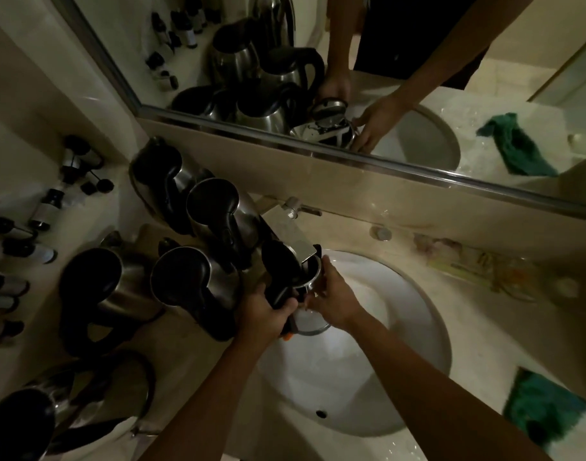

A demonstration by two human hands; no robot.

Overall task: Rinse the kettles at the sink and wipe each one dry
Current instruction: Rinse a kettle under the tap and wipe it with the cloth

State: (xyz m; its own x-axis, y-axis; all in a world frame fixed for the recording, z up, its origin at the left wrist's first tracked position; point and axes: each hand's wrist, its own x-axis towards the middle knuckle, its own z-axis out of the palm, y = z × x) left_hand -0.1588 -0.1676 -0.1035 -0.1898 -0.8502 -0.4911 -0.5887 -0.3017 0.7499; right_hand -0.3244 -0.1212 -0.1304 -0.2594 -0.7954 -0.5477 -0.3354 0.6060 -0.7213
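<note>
**Kettle under the tap**

The left hand (266, 316) grips the black handle of a shiny kettle (310, 322). The right hand (333, 302) wraps around its side. The kettle is over the white sink (401, 344), its open top under the tap (296, 237). More kettles (192, 287) stand on the table (401, 237) at the left. A green cloth (541, 407) lies at the right.

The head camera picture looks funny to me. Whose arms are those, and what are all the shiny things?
The camera sits on a person's head, looking down, so you see their own two arms. The left hand grips the black handle of a steel kettle, and the right hand steadies its body. The kettle's open top sits under the tap, above the white sink. The shiny things on the counter to the left are more kettles, with small bottles beyond them. A green cloth lies on the right. Up top is a mirror, showing it all again.
</note>
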